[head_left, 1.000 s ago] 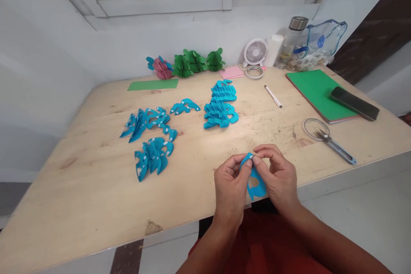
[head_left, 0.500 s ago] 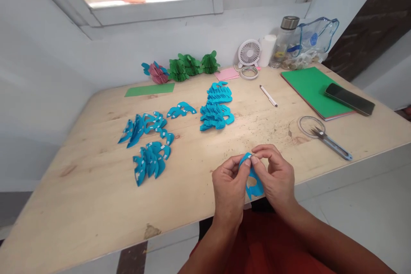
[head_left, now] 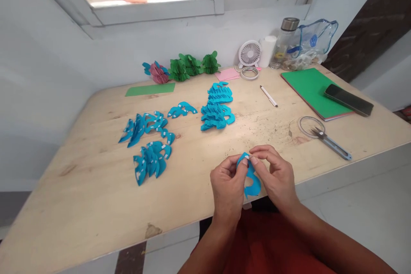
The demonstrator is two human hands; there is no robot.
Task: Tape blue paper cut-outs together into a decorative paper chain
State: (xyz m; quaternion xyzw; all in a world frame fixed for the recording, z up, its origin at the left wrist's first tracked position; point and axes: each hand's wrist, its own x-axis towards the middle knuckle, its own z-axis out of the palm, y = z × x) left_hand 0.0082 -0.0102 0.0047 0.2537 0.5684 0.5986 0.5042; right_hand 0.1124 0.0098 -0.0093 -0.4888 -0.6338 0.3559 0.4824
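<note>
Near the table's front edge, my left hand (head_left: 228, 182) pinches a blue paper cutout (head_left: 253, 186) by its upper end. The cutout has a curved outline with an opening and hangs down between my hands. A small white tab (head_left: 247, 157) shows on it beside my left thumb. My right hand (head_left: 275, 173) is closed in a pinch of thumb and forefinger right at that tab; what lies between those fingertips is too small to make out. Left of my hands lie blue cutouts with white tabs (head_left: 150, 160), and farther back a stack of folded blue cutouts (head_left: 214, 117).
On the right are thread snips (head_left: 335, 145), a clear ring (head_left: 302, 126), a green folder (head_left: 313, 92) and a phone (head_left: 348, 99). A pen (head_left: 269, 96) lies mid-table. Along the wall stand green paper shapes (head_left: 192, 66), a small fan (head_left: 250, 53) and a bottle (head_left: 282, 45).
Both hands have shifted slightly left with the blue paper cutout. My right fingertips have drawn a little apart from the cutout's upper end, and more of the white tab shows.
</note>
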